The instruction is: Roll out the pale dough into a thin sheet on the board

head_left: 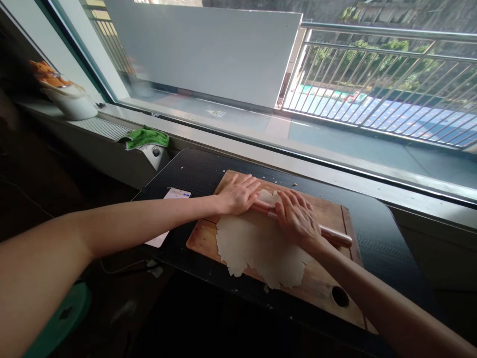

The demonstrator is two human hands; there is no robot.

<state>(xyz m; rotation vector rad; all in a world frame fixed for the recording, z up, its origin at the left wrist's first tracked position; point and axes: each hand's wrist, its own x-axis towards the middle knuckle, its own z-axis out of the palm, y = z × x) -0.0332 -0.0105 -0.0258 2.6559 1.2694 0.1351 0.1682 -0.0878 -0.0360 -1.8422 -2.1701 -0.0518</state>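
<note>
A wooden rolling pin (337, 235) lies across a thin, ragged-edged sheet of dough (261, 243) on a wooden board (320, 283). My left hand (238, 194) rests over the pin's left part, its fingers stretched forward and close together. Farther right, my right hand (298, 216) lies on top of the pin, fingers extended over it. Between the hands a strip of the pin shows a small red and white label. The pin's right end sticks out past my right hand. Some dough hangs over the board's near edge.
The board stands on a black table (380, 238) dotted with small crumbs. A phone (164, 233) with a lit screen lies left of the board. Behind are a window ledge, a green cloth (147, 137) on a radiator and a white pot (76, 104). A green stool (63, 318) stands lower left.
</note>
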